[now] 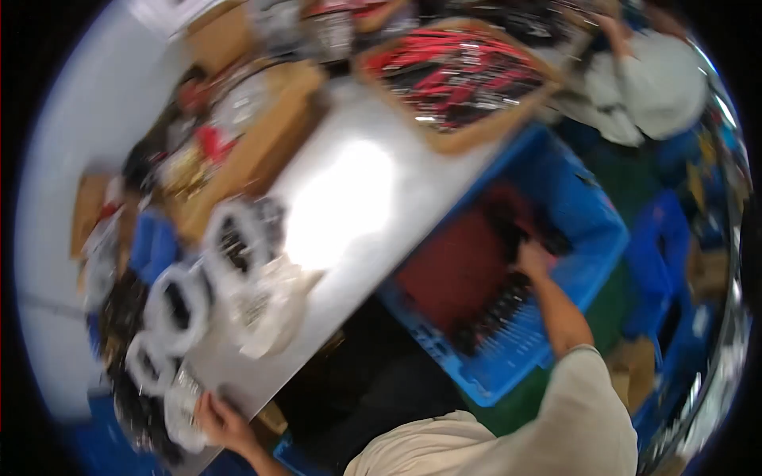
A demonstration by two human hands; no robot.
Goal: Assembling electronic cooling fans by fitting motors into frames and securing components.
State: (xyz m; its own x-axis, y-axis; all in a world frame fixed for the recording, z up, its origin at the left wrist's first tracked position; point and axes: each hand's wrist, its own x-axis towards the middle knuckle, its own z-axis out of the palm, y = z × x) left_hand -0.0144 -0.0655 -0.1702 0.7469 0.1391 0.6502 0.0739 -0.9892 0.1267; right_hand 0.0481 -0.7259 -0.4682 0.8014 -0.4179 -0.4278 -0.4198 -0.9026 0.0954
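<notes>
My right hand [535, 259] reaches down into a large blue plastic crate [591, 186]. Dark items [508, 218] lie at its fingertips, and blur hides whether it grips one. A reddish-brown layer [456, 270] covers much of the crate's inside, with a row of small black pieces [508, 301] along its near side. At the lower left, my left hand [224, 424] is by the metal table's edge with fingers partly spread. It is beside a clear plastic bag [184, 408] of small parts, and I see nothing held in it.
The shiny metal table [413, 170] carries several open white bags [176, 309] of small parts. A cardboard box [456, 139] of red and black long-handled items stands at its far end. Another long carton [274, 131] lines the left side. Across at the upper right, another person [655, 87] works.
</notes>
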